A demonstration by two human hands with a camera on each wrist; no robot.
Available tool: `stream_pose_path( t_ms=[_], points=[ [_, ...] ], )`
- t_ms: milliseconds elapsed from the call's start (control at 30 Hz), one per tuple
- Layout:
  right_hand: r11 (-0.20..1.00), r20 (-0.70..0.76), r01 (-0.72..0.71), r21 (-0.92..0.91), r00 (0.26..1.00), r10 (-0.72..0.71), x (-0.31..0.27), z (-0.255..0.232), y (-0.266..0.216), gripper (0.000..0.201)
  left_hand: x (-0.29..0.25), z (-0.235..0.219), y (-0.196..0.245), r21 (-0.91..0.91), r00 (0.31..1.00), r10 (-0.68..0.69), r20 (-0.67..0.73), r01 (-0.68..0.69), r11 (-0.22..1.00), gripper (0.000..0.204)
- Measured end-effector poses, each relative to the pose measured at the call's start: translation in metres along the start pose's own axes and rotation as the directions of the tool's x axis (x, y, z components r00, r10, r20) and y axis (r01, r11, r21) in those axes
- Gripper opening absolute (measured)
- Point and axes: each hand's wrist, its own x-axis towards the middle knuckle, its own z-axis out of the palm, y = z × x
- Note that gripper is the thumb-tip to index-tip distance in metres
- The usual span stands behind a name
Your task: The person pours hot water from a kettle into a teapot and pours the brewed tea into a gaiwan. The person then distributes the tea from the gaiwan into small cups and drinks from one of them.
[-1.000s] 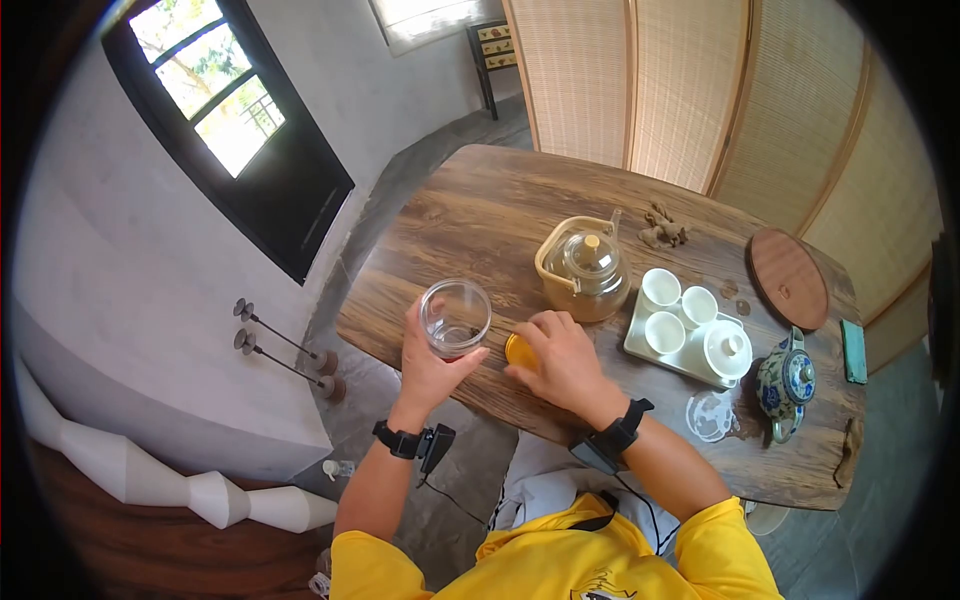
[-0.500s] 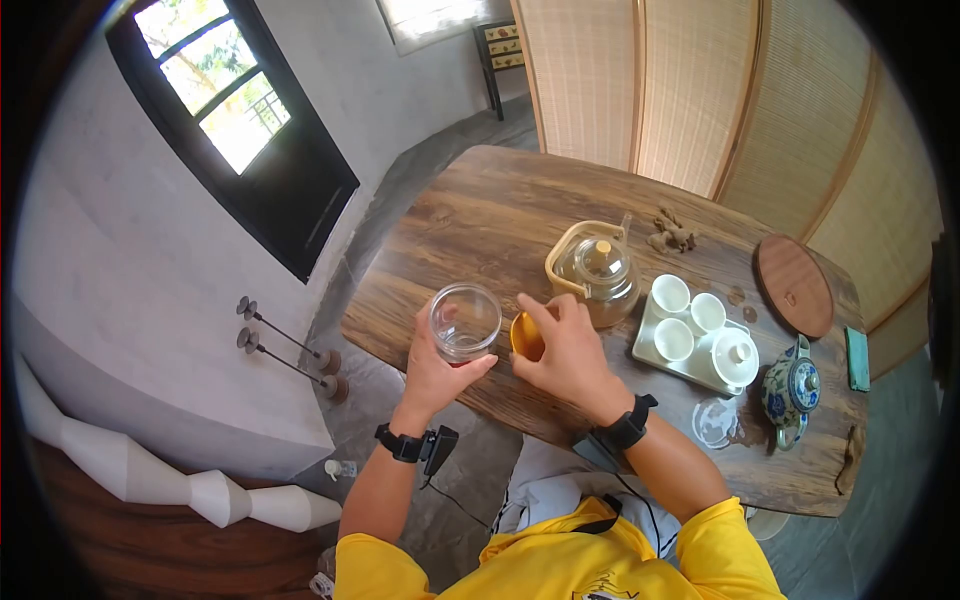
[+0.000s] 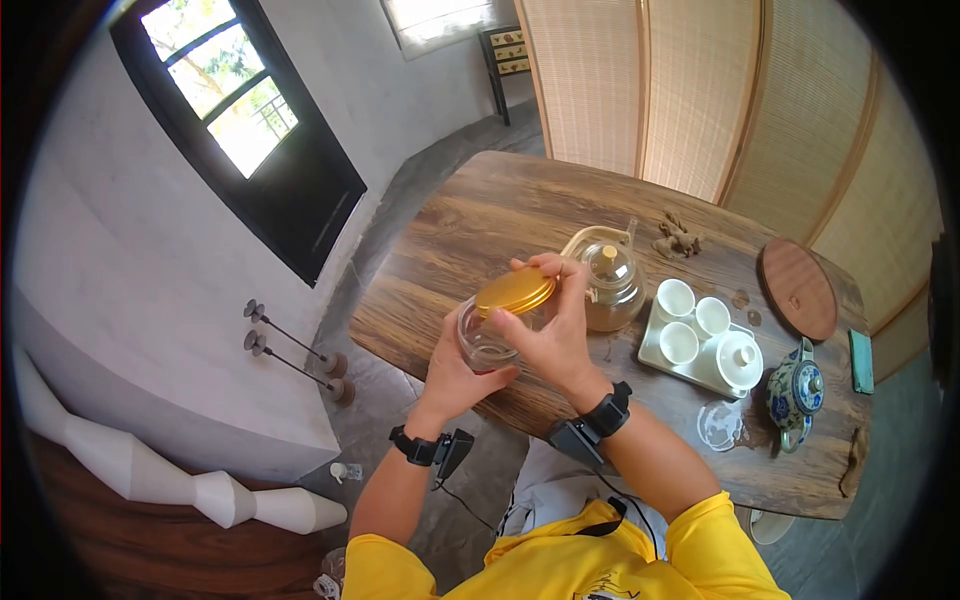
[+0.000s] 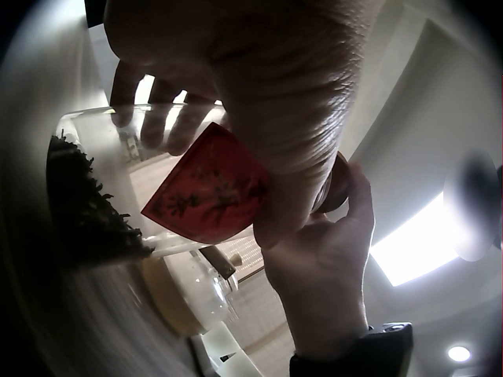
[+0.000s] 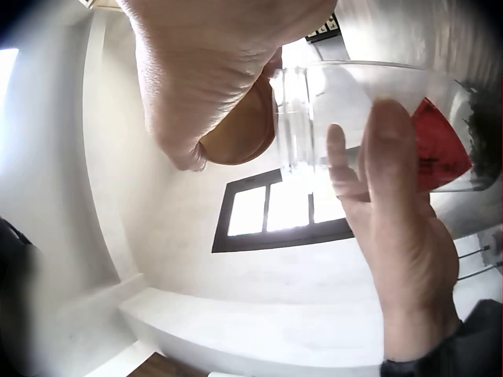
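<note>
A clear glass jar [image 3: 482, 345] stands near the table's left front edge, gripped round its side by the left hand [image 3: 456, 375]. Dark leaves [image 4: 86, 208] lie inside the jar, and a red label [image 4: 211, 188] is on its wall. The right hand [image 3: 560, 335] pinches a round gold lid [image 3: 515, 290] between thumb and fingers. In the head view the lid is tilted over the jar's mouth; the right wrist view shows the lid [image 5: 245, 129] beside the rim, partly hidden by the hand.
Behind the right hand is a glass teapot [image 3: 612, 285]. To the right are a white tray [image 3: 652, 352] with several white cups and a lidded pot, a blue-patterned teapot [image 3: 795, 395], a brown oval board [image 3: 798, 288], a green cloth [image 3: 861, 361] and ginger-like roots [image 3: 677, 238].
The right hand has lifted the gold lid from the tabletop beside the jar and brought it left, over the jar's mouth. The left hand has kept its grip on the jar.
</note>
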Motion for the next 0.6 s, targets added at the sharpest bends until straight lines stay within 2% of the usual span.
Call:
stream_pose_path(
  t_ms=[33, 100, 167, 233, 333, 400, 433, 500, 533, 567, 600],
  points=[
    [1.000, -0.001, -0.001, 0.001, 1.000, 0.001, -0.003, -0.003, 0.005, 0.069, 0.000, 0.000, 0.004, 0.001, 1.000, -0.002, 0.000, 0.002, 1.000, 0.098],
    [0.959, 0.140, 0.138, -0.249, 0.985, -0.105, -0.008, -0.012, 0.012, 0.068, 0.002, 0.000, 0.010, 0.082, 1.000, 0.021, -0.002, -0.021, 0.996, 0.097],
    [0.951, 0.168, 0.142, -0.273, 0.981, -0.098, -0.011, -0.017, 0.011, 0.066, 0.002, -0.001, 0.008, 0.044, 1.000, 0.001, 0.006, -0.001, 0.999, 0.098],
    [0.889, 0.289, 0.194, -0.414, 0.954, -0.073, -0.014, -0.021, 0.007, 0.066, 0.002, 0.000, 0.005, 0.006, 1.000, -0.021, 0.018, 0.021, 1.000, 0.098],
    [0.901, 0.262, 0.150, -0.408, 0.964, -0.042, -0.014, -0.018, 0.009, 0.065, 0.006, 0.001, -0.003, -0.003, 1.000, -0.010, 0.027, 0.010, 1.000, 0.099],
    [0.897, 0.245, 0.137, -0.420, 0.969, -0.034, -0.013, -0.015, 0.009, 0.065, 0.007, 0.003, -0.004, -0.025, 0.996, -0.090, 0.008, 0.090, 0.996, 0.102],
    [0.885, 0.214, 0.127, -0.447, 0.976, -0.032, -0.012, -0.013, 0.009, 0.065, 0.008, 0.004, -0.002, -0.024, 0.996, -0.088, 0.007, 0.088, 0.996, 0.102],
    [0.873, 0.178, 0.117, -0.474, 0.983, -0.035, -0.010, -0.012, 0.008, 0.064, 0.007, 0.006, 0.002, 0.045, 0.987, 0.071, -0.146, -0.065, 0.997, 0.099],
    [0.868, 0.173, 0.112, -0.484, 0.984, -0.030, -0.010, -0.012, 0.008, 0.064, 0.006, 0.007, 0.004, 0.052, 0.986, 0.080, -0.144, -0.073, 0.996, 0.099],
    [0.865, 0.171, 0.113, -0.488, 0.985, -0.032, -0.008, -0.011, 0.009, 0.063, 0.004, 0.006, 0.006, 0.254, 0.931, 0.279, -0.237, -0.218, 0.942, 0.091],
    [0.871, 0.170, 0.128, -0.474, 0.984, -0.052, -0.007, -0.010, 0.011, 0.063, 0.004, 0.002, 0.008, 0.460, 0.830, 0.481, -0.283, -0.323, 0.827, 0.083]
  ],
)
